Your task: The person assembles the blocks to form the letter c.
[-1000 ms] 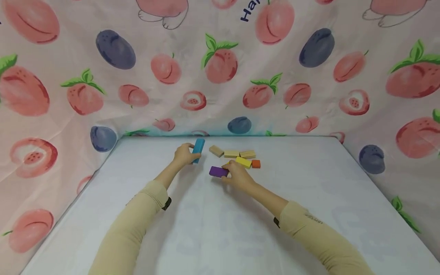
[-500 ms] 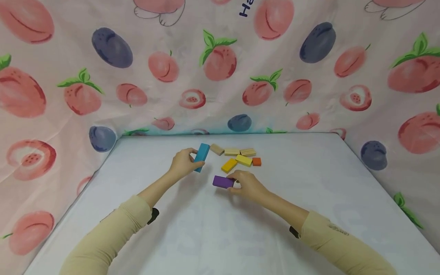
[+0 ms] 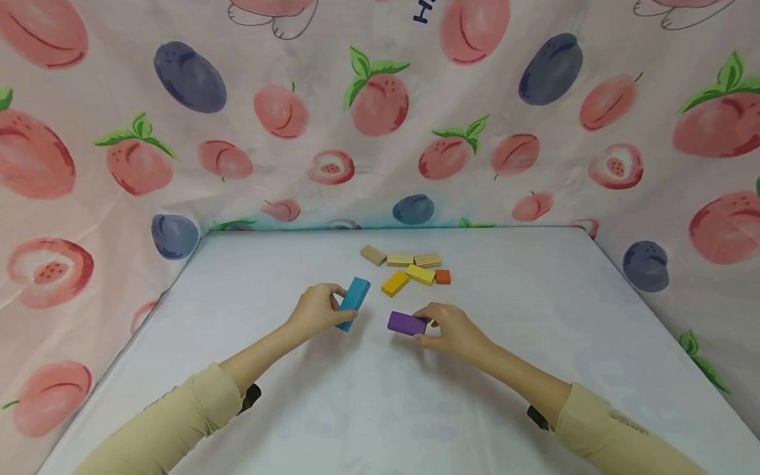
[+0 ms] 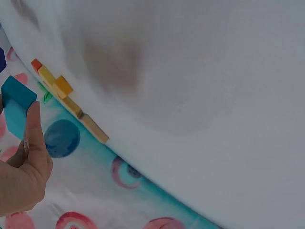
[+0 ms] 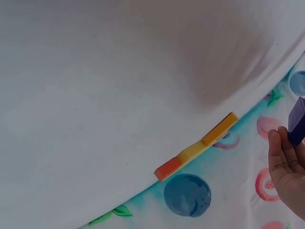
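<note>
My left hand (image 3: 316, 309) pinches a blue wooden block (image 3: 354, 303) between thumb and fingers, the block slanting with its top to the right. In the left wrist view the blue block (image 4: 18, 106) shows at the left edge, above the palm. Level with it on the right, my right hand (image 3: 454, 332) grips a purple block (image 3: 406, 323) by its right end. Part of that purple block (image 5: 298, 121) is cut off by the right wrist view's edge. Both blocks are held above the white table, a short gap between them.
Beyond the hands lie an orange-yellow block (image 3: 395, 284), a yellow block (image 3: 421, 274) and an orange block (image 3: 443, 276). Behind them are three plain wood blocks (image 3: 400, 260) in a row. A fruit-print cloth (image 3: 380, 165) rises at the back of the white table (image 3: 356, 415).
Both hands have drawn back toward the person with their blocks. The purple block has also shifted right, the blue one slightly right. The orange-yellow block, earlier partly covered, shows fully.
</note>
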Demonstrator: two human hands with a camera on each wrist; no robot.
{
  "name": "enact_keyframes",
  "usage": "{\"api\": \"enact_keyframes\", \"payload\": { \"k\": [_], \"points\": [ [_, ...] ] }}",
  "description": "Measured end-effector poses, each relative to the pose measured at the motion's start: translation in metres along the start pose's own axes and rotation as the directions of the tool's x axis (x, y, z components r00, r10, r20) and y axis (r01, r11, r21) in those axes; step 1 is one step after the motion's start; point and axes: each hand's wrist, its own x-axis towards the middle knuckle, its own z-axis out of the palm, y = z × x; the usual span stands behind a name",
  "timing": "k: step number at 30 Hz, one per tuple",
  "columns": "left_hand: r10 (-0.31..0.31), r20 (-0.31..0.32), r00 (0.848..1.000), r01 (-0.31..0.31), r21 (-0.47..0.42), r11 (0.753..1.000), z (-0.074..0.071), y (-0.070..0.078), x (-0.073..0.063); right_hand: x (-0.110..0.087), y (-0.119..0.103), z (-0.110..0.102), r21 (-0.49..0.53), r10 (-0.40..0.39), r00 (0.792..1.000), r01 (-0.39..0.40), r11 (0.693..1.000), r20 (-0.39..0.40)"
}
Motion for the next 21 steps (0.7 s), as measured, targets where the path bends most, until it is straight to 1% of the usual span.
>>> {"api": "enact_keyframes", "payload": {
  "k": [3, 7, 11, 17, 19, 21],
  "points": [
    [-0.007, 0.031, 0.999, 0.007, 0.005, 1.000, 0.008, -0.003, -0.005, -0.007, 0.004, -0.001, 0.017, -0.012, 1.000, 0.012, 1.000, 0.010],
    [-0.017, 0.057, 0.998, 0.016, 0.018, 1.000, 0.017, -0.007, -0.011, -0.015, 0.009, 0.000, 0.020, -0.064, 0.998, 0.064, 0.998, 0.007],
    [-0.017, 0.076, 0.997, 0.015, 0.021, 1.000, 0.025, -0.011, -0.014, -0.021, 0.010, 0.000, -0.015, -0.091, 0.996, 0.091, 0.996, -0.006],
    [-0.035, 0.093, 0.995, 0.032, 0.031, 0.999, 0.036, -0.016, -0.010, -0.030, 0.009, -0.002, -0.039, -0.109, 0.994, 0.109, 0.993, 0.001],
    [-0.043, 0.089, 0.995, 0.040, 0.039, 0.998, 0.038, -0.016, -0.006, -0.032, 0.009, -0.002, -0.036, -0.116, 0.993, 0.116, 0.993, 0.001],
    [-0.037, 0.078, 0.996, 0.033, 0.057, 0.998, 0.039, -0.014, -0.002, -0.033, 0.009, -0.001, -0.029, -0.117, 0.993, 0.117, 0.993, -0.002]
  ]
}}
